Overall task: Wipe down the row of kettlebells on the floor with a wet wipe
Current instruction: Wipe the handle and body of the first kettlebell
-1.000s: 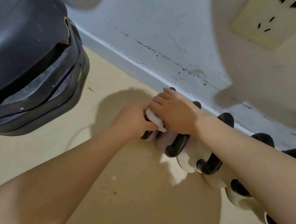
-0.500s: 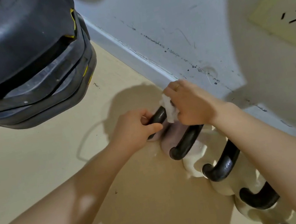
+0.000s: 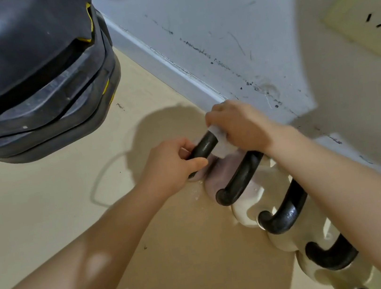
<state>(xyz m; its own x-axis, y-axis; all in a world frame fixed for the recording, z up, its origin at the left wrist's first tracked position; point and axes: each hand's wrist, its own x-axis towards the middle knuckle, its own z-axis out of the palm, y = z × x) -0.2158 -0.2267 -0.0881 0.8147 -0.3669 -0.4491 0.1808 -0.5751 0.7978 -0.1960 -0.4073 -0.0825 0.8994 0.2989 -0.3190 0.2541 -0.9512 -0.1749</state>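
1. A row of kettlebells [image 3: 249,199] is sitting on the tan floor [image 3: 45,203], running along the foot of the scuffed pale wall [image 3: 204,30] toward the lower right — pale bodies, black handles.
2. The left hand [image 3: 170,167] is gripping the near end of the farthest kettlebell's black handle [image 3: 205,145], with its fingers curled around the bar and the thumb pressing across it.
3. The right hand [image 3: 238,124] is wrapping the white wet wipe [image 3: 221,143] around the far end of that same handle, with the fingers closing over the wipe and the bar together.
4. The right forearm is crossing above the next kettlebells in the row, hiding part of them.
5. A dark rubber object with yellow trim [image 3: 26,77] is filling the upper left — what it is cannot be told.
6. A pale wall socket [image 3: 367,11] is showing at the upper right.
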